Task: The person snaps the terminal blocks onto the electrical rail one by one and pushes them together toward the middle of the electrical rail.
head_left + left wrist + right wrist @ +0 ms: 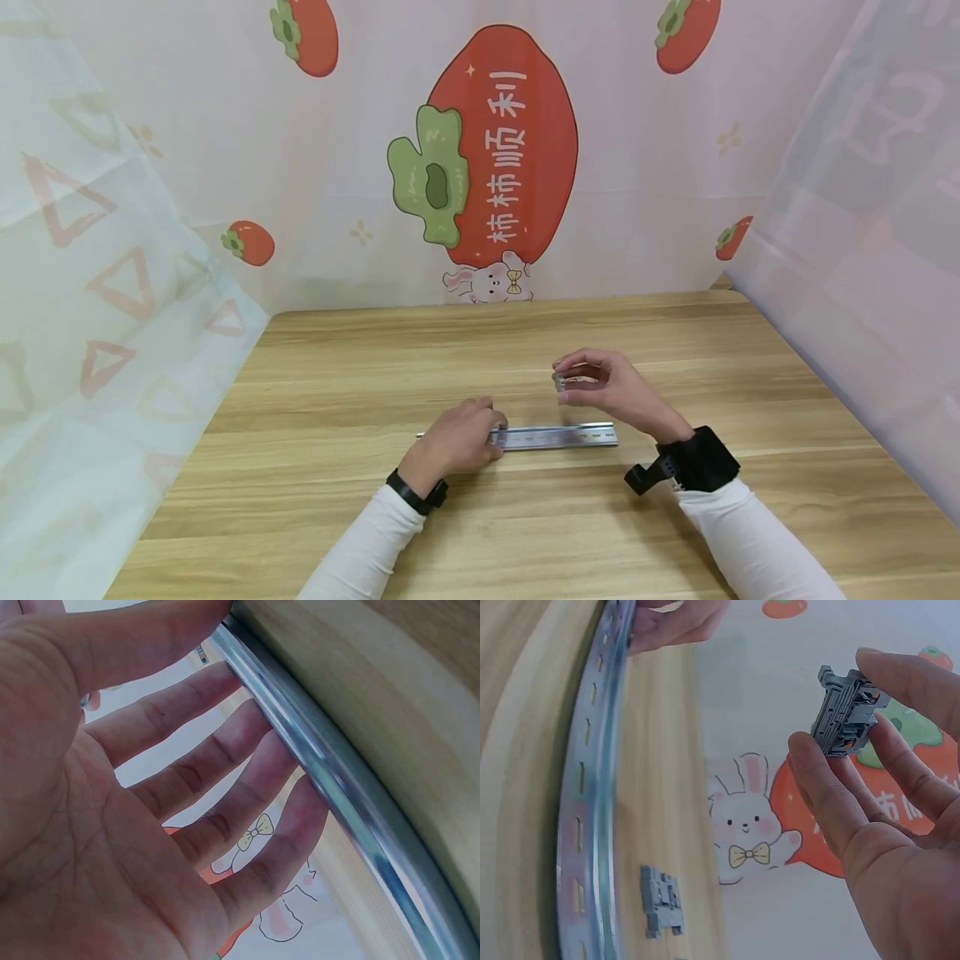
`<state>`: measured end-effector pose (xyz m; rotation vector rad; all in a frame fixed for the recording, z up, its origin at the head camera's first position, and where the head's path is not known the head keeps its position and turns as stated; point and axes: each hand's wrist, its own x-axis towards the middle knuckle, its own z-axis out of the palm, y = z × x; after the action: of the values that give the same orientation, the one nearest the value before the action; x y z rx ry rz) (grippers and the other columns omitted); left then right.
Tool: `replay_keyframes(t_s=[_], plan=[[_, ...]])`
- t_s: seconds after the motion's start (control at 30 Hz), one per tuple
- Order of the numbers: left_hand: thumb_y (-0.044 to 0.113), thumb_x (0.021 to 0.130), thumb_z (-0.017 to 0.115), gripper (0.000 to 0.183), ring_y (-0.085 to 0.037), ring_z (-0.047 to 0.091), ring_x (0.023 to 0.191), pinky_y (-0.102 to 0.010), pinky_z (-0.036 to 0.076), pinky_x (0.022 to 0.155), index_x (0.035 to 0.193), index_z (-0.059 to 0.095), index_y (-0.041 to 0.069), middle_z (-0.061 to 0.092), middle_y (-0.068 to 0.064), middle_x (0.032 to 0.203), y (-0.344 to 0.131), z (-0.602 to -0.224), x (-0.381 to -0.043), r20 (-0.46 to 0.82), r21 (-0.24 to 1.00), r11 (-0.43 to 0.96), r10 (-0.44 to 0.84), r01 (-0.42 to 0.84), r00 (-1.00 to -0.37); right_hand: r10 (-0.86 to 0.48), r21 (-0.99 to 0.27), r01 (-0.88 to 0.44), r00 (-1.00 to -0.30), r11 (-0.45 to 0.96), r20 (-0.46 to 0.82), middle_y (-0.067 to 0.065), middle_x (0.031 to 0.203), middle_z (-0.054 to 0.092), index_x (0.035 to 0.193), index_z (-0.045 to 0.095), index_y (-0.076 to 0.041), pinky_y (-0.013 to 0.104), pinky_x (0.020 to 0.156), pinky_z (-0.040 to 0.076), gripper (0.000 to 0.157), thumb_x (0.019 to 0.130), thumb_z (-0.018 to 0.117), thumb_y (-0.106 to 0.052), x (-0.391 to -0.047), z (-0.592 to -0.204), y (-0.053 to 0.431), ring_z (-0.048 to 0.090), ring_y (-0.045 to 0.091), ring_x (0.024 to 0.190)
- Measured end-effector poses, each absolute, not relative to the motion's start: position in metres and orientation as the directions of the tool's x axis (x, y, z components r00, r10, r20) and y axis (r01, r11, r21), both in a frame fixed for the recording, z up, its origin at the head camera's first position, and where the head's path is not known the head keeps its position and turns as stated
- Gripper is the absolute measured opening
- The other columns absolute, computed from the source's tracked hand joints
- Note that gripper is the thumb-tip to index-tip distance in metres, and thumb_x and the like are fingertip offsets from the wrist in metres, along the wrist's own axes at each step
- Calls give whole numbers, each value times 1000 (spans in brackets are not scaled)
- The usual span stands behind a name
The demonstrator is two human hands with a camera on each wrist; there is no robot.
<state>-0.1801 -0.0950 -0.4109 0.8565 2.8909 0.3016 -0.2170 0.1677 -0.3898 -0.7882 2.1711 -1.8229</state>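
Observation:
A slotted metal DIN rail (555,437) lies lengthwise across the wooden table. My left hand (459,435) grips it toward its left end, thumb on the near edge and fingers along the far edge. The left wrist view shows those fingertips against the shiny rail edge (322,761). Above and behind the rail's right part, my right hand (611,387) pinches a small grey terminal block (847,712) between thumb and fingertips, raised off the table. A second grey terminal block (661,901) lies on the table beside the rail in the right wrist view; the right hand hides it in the head view.
The wood-grain table (525,533) reaches back to a printed cloth (630,167) with persimmon drawings. Cloth side walls (112,275) stand at left and right. A black wrist camera (642,478) juts out from the right wrist, near the rail's right end.

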Motion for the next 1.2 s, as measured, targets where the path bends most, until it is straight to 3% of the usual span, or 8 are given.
replay_keyframes(t_s=[0.27, 0.5, 0.67, 1.03, 1.2], plan=[[31, 80, 68, 32, -11, 45, 78, -26, 38, 62, 107, 65, 16, 46, 6, 90, -96, -412, -181, -43, 229, 813, 557, 535, -829, -560, -953, -258, -818, 158, 129, 15, 116, 54, 112, 58, -8, 36, 86, 44, 38, 78, 71, -19, -213, -398, 155, 53, 33, 110], [33, 80, 68, 33, -12, 45, 81, -27, 39, 65, 108, 65, 16, 48, 5, 92, -96, -411, -180, -49, 215, 817, 556, 535, -830, -594, -952, -273, -792, 137, 142, 13, 115, 54, 110, 58, -6, 36, 87, 43, 36, 79, 70, -18, -211, -405, 149, 51, 38, 112], [33, 80, 68, 32, -11, 45, 81, -27, 39, 65, 108, 65, 17, 48, 5, 92, -97, -411, -181, -46, 217, 818, 554, 533, -831, -610, -955, -270, -780, 126, 140, 19, 117, 52, 111, 57, -4, 35, 88, 42, 37, 79, 69, -17, -210, -409, 145, 50, 38, 113], [33, 81, 67, 32, -12, 45, 82, -27, 39, 65, 108, 64, 17, 47, 6, 92, -97, -411, -181, -44, 223, 814, 558, 536, -829, -616, -967, -233, -779, 105, 121, 24, 119, 49, 113, 54, -2, 36, 86, 43, 41, 78, 71, -15, -208, -419, 135, 50, 39, 113], [33, 80, 68, 32, -12, 45, 82, -26, 39, 65, 108, 64, 17, 47, 6, 92, -97, -411, -181, -50, 224, 815, 557, 534, -829, -606, -968, -227, -786, 106, 118, 24, 121, 47, 121, 47, -2, 37, 88, 42, 54, 76, 72, -15, -207, -423, 132, 51, 35, 112]])
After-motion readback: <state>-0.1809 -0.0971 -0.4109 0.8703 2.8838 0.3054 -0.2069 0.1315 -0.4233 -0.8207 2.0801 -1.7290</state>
